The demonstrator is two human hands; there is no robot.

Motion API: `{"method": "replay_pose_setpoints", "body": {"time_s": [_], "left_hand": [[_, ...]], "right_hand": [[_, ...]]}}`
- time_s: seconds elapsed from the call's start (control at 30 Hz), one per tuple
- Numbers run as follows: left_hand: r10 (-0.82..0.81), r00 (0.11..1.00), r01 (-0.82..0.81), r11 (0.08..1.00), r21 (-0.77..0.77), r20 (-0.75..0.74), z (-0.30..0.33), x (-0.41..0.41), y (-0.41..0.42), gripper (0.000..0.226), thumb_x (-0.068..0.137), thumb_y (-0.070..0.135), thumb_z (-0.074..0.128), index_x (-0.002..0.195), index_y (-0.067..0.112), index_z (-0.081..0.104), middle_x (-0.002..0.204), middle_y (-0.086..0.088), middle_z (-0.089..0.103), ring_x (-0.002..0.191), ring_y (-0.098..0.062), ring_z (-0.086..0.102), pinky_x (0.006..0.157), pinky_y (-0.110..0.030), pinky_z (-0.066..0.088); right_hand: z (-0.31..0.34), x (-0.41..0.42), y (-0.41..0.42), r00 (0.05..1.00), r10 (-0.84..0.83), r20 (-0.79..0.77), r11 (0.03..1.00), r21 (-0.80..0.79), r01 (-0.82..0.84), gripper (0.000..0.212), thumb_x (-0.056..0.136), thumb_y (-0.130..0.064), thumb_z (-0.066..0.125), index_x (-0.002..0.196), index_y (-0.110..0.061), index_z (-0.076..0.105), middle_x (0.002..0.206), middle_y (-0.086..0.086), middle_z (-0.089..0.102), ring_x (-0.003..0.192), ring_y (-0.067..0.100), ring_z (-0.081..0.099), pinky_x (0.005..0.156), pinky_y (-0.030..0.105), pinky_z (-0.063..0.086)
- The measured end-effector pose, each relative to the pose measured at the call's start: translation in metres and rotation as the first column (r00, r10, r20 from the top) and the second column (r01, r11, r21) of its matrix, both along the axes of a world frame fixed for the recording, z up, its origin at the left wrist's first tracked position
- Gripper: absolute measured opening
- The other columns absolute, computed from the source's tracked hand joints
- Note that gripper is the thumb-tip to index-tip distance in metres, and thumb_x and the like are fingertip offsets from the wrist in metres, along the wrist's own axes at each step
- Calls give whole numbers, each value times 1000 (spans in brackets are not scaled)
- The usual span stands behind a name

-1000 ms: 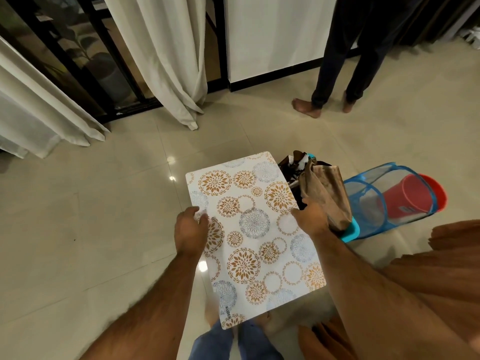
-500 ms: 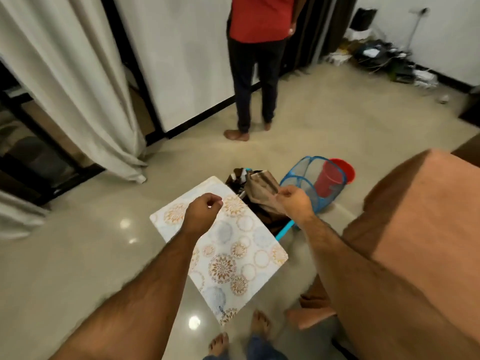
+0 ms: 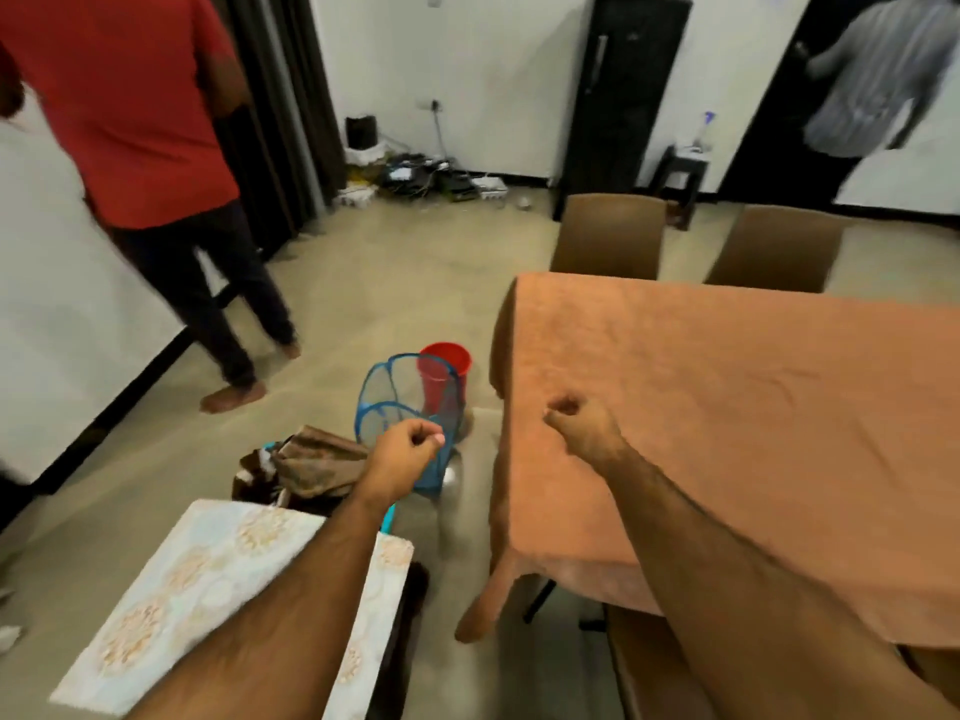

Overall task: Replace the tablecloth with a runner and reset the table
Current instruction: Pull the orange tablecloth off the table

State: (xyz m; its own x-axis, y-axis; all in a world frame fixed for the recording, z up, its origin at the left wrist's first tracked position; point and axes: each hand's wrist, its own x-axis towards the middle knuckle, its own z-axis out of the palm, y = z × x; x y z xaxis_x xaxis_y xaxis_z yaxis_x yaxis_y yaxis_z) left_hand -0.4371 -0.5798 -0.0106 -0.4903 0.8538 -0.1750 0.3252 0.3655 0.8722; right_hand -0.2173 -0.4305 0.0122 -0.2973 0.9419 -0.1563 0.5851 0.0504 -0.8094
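Observation:
The table wears an orange-brown tablecloth (image 3: 753, 407) that hangs over its near and left edges. My right hand (image 3: 576, 423) hovers over the cloth's left part, fingers curled into a fist and holding nothing. My left hand (image 3: 405, 454), also curled and empty, is in the air left of the table, in front of a blue mesh hamper (image 3: 400, 387). A white placemat (image 3: 208, 579) with orange and blue floral circles lies flat at the lower left, under my left forearm, on something dark.
A crumpled brown cloth (image 3: 322, 459) lies in a basket on the floor. A red bucket (image 3: 447, 356) stands behind the hamper. Two brown chairs (image 3: 608, 236) line the table's far side. A person in a red shirt (image 3: 130, 122) stands at left, another person (image 3: 872, 80) at far right.
Both hands have let go of the placemat, which now lies at the lower left. My view has swung right to the table, and my right hand has moved over the tablecloth.

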Motion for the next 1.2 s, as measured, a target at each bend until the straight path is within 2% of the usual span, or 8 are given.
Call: {"method": "replay_pose_setpoints", "body": {"time_s": [0.1,0.2,0.43,0.67,0.8,0.9,0.97,1.2], "left_hand": [[-132,991,131,990,-47,-13,-7,44,35,9,80,33,70,83,33,62,86,2,70,85,-24,69,85,-45,55],[-230,971,223,969,-110,-61,-21,83,65,9,79,32,71,80,34,63,84,3,71,85,-23,69,81,-41,56],[-358,923,327,923,-205,-140,-14,172,128,10,89,24,68,97,21,61,88,3,64,87,-17,64,68,-25,45],[-510,847,435,827,-357,-149,-51,215,149,34,88,24,71,119,11,62,113,0,63,104,-18,59,83,-23,44],[-653,699,461,724,-513,-292,-75,212,142,47,84,33,74,125,14,61,127,-5,60,116,-22,57,89,-27,44],[-779,560,499,590,-635,-283,-95,202,127,57,78,41,77,127,17,58,131,-7,52,119,-24,50,96,-31,43],[-815,500,513,552,-657,-293,-103,198,115,59,76,44,77,126,21,55,134,-5,46,122,-24,44,102,-35,41],[-674,558,399,729,-556,-484,-111,163,92,53,78,62,66,119,29,54,130,4,50,121,-20,47,101,-35,43]], "right_hand": [[-9,64,14,991,-120,58,992,-20,122,20,87,-21,70,104,-11,68,90,2,62,82,20,58,77,39,54],[-22,122,24,974,-215,73,974,-50,219,21,86,-22,71,104,-12,67,94,2,61,85,19,58,80,41,55],[-35,212,47,948,-305,89,943,-115,314,14,87,-17,70,95,-15,59,86,5,58,60,12,51,49,22,42],[-71,244,36,932,-315,177,915,-204,348,18,87,-17,71,101,-12,61,93,5,60,60,10,50,50,22,39],[-97,240,27,931,-277,237,912,-241,332,24,86,-17,70,108,-10,64,100,5,62,78,16,57,61,21,41],[-112,228,21,928,-249,276,914,-251,319,24,85,-19,70,108,-12,64,98,2,61,89,18,61,71,25,46],[-116,219,18,929,-228,291,918,-255,305,22,84,-21,70,105,-15,64,97,1,64,87,18,62,70,26,49],[-111,195,30,913,-225,341,924,-222,311,25,81,-20,72,104,-12,68,96,5,67,88,21,64,75,29,51]]}}
